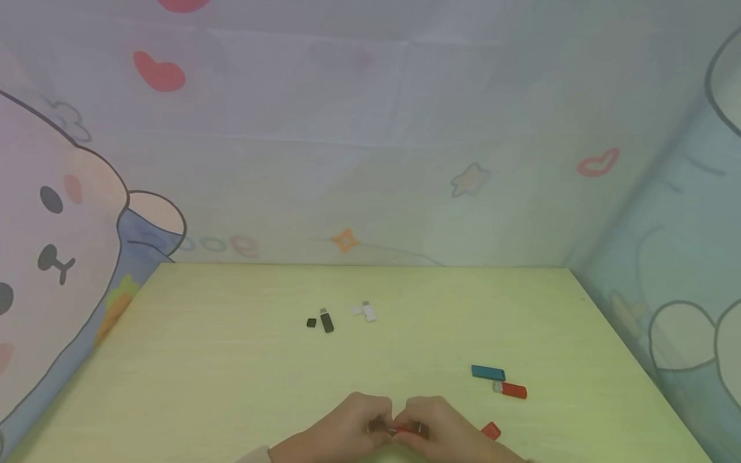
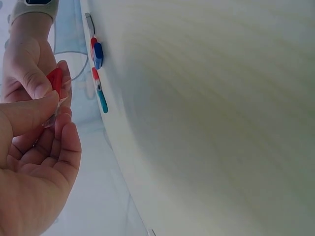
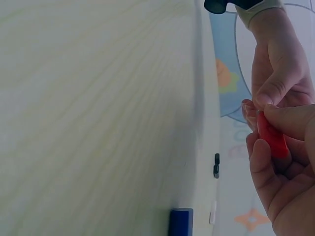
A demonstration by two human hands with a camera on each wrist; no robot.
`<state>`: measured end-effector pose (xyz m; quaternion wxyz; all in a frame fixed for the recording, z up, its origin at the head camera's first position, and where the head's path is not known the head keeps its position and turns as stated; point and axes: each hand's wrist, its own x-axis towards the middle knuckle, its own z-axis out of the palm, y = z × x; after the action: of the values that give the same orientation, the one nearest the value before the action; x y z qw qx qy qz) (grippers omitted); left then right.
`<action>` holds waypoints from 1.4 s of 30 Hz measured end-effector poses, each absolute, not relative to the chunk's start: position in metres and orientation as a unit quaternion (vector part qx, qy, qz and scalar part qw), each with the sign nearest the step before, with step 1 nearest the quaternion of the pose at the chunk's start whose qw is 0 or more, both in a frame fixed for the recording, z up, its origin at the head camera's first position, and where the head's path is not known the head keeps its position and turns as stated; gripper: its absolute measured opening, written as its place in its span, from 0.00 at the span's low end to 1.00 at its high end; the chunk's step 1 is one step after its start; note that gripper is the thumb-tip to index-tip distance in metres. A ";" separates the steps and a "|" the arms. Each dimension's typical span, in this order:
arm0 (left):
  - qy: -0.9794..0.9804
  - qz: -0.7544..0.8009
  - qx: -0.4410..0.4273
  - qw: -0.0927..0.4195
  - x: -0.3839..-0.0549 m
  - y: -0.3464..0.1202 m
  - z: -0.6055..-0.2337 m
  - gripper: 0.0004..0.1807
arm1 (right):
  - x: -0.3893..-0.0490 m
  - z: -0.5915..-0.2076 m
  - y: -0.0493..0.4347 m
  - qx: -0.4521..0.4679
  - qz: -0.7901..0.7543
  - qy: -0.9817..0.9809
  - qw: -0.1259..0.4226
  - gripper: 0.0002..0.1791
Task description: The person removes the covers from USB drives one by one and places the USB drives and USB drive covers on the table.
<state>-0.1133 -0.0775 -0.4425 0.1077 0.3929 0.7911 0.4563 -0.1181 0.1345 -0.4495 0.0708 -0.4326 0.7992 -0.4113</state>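
Observation:
My two hands meet low in the middle of the head view, fingertips together around a small red USB stick [image 3: 273, 137]. Its red body lies between the thumb and fingers of my right hand [image 1: 442, 427]. My left hand [image 1: 353, 427] pinches at the stick's other end, where a small clear, shiny piece [image 2: 49, 121] shows under the thumb in the left wrist view. Part of the stick is hidden behind the fingers. Beside my right forearm a red piece [image 1: 491, 431] lies on the table.
Right of my hands lie a teal stick-shaped piece [image 1: 488, 373] and another red USB stick [image 1: 511, 390]. Farther back on the table [image 1: 231, 360] are a black USB stick [image 1: 327, 321] with a black cap [image 1: 311, 323] and a white USB stick [image 1: 369, 312] beside a white cap [image 1: 356, 310].

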 end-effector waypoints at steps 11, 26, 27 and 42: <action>0.796 0.466 0.364 0.133 -0.114 -0.080 -0.441 0.09 | -0.118 -0.446 0.134 -0.410 -0.407 0.811 0.096 0.07; 0.814 0.437 0.364 0.117 -0.116 -0.084 -0.433 0.10 | -0.121 -0.444 0.136 -0.427 -0.389 0.814 0.064 0.06; 0.815 0.436 0.364 0.116 -0.116 -0.085 -0.433 0.10 | -0.122 -0.443 0.136 -0.428 -0.388 0.814 0.061 0.06; 0.829 0.445 0.330 0.086 -0.121 -0.097 -0.424 0.07 | -0.128 -0.426 0.135 -0.402 -0.371 0.834 0.068 0.05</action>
<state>-0.1206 -0.0973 -0.4239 0.0859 0.3295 0.8285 0.4445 -0.1278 0.1348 -0.4262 0.0679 -0.4023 0.8343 -0.3707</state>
